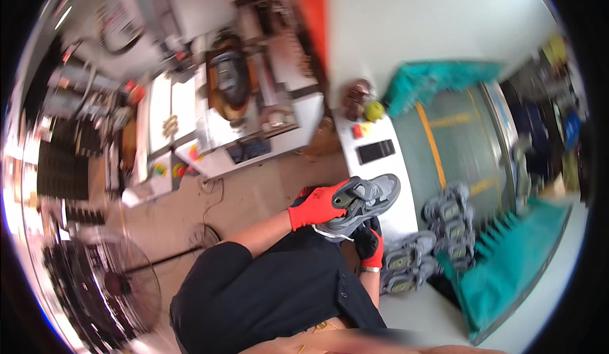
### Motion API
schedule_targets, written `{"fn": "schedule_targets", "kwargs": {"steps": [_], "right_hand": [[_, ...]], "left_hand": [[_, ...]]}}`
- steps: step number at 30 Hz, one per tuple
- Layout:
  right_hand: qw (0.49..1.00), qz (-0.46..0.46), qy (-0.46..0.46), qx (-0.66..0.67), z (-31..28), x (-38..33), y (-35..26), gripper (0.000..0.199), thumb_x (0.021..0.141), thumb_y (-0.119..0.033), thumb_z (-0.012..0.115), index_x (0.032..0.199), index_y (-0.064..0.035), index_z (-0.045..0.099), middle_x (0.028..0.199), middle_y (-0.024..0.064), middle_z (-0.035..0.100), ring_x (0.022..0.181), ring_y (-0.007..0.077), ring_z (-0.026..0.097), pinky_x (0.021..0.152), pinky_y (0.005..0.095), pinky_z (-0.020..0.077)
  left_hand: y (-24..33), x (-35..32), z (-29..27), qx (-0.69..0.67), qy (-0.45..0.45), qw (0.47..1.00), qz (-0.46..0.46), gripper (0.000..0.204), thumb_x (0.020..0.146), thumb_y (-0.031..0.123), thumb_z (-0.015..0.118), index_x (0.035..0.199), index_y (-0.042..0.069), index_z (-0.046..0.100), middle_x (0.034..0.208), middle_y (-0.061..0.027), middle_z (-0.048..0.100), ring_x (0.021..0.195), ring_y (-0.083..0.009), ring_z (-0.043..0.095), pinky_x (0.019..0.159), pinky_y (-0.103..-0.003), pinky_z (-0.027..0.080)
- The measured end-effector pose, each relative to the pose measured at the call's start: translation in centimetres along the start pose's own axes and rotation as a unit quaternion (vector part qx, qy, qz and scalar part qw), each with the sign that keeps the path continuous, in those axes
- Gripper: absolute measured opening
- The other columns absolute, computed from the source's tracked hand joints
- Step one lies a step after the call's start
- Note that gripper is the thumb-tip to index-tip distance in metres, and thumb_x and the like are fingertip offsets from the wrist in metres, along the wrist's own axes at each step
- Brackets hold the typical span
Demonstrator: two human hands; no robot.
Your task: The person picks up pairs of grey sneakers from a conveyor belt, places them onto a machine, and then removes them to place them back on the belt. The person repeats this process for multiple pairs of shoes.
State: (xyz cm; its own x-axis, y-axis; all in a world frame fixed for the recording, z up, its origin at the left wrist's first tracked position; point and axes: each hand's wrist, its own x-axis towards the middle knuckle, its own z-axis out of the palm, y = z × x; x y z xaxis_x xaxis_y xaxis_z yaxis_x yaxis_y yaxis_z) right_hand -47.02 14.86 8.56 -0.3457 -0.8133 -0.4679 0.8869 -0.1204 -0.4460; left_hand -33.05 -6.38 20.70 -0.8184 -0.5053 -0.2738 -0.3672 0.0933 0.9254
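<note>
A grey sneaker [375, 194] is held over my lap, its toe pointing up and to the right. My left hand [320, 207], in a red glove, is closed around the shoe at its opening and heel side. Beneath the sole's near edge is my right hand [370, 243], in a red glove with a black palm. Its fingers are curled up against the shoe, partly hidden by it. A thin whitish strip shows along the sole between the two hands; I cannot make out whether it is loose.
Several grey shoes [451, 222] stand right, beside a green conveyor belt [453, 141] with teal curtains [517, 262]. A black phone [376, 151] and yellow-green round object [374, 111] lie on the white ledge [399, 209]. A machine [276, 120] stands ahead left; a fan [120, 284] stands left.
</note>
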Motion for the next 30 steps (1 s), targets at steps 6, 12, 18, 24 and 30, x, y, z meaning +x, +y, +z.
{"fn": "schedule_targets", "kwargs": {"steps": [6, 12, 18, 24, 30], "right_hand": [[0.965, -0.007, -0.16, -0.21, 14.5, 0.8, 0.6, 0.065, 0.097, -0.007, 0.063, 0.157, 0.0014, 0.04, 0.146, 0.014, 0.057, 0.127, 0.0266, 0.061, 0.104, 0.0381, 0.0501], [0.891, 0.047, -0.367, -0.264, 30.0, 2.1, 9.6, 0.069, 0.096, -0.013, 0.067, 0.157, 0.0024, 0.04, 0.151, 0.016, 0.055, 0.134, 0.0311, 0.058, 0.112, 0.0439, 0.046], [0.825, 0.137, -0.463, -0.294, 41.0, 4.9, 28.9, 0.068, 0.097, -0.018, 0.068, 0.156, 0.0009, 0.042, 0.152, 0.0147, 0.054, 0.134, 0.0321, 0.058, 0.115, 0.046, 0.0427], [0.773, 0.183, -0.52, -0.314, 49.8, 3.7, 42.5, 0.069, 0.1, -0.032, 0.07, 0.155, -0.001, 0.041, 0.151, 0.0181, 0.054, 0.133, 0.0332, 0.059, 0.115, 0.0499, 0.0452], [0.794, 0.143, -0.461, -0.369, 51.3, 2.2, 45.1, 0.064, 0.101, -0.033, 0.067, 0.152, 0.0001, 0.046, 0.147, 0.0158, 0.057, 0.133, 0.0316, 0.059, 0.115, 0.0483, 0.0462]], "left_hand": [[-0.2, -12.0, -10.0, -0.084, 0.235, 0.958, 0.142, 0.094, 0.081, 0.023, 0.082, 0.161, 0.007, 0.037, 0.153, -0.0145, 0.055, 0.139, -0.0259, 0.054, 0.112, -0.038, 0.044], [-5.1, -25.8, -20.9, -0.174, 0.421, 0.873, 0.172, 0.105, 0.081, 0.046, 0.086, 0.161, 0.001, 0.036, 0.152, -0.0121, 0.051, 0.128, -0.0199, 0.057, 0.101, -0.032, 0.046], [-11.8, -41.8, -33.0, -0.189, 0.549, 0.802, 0.142, 0.103, 0.08, 0.041, 0.089, 0.158, -0.004, 0.039, 0.158, -0.0137, 0.048, 0.143, -0.0209, 0.047, 0.117, -0.037, 0.037], [-21.8, -54.3, -43.0, -0.214, 0.643, 0.73, 0.094, 0.086, 0.085, 0.015, 0.084, 0.159, 0.004, 0.042, 0.131, -0.0082, 0.065, 0.109, -0.0122, 0.061, 0.095, -0.028, 0.051], [-26.6, -57.4, -57.3, -0.1, 0.688, 0.712, 0.102, 0.062, 0.082, -0.008, 0.071, 0.143, -0.003, 0.058, 0.126, -0.0065, 0.068, 0.113, -0.0146, 0.063, 0.097, -0.03, 0.053]]}}
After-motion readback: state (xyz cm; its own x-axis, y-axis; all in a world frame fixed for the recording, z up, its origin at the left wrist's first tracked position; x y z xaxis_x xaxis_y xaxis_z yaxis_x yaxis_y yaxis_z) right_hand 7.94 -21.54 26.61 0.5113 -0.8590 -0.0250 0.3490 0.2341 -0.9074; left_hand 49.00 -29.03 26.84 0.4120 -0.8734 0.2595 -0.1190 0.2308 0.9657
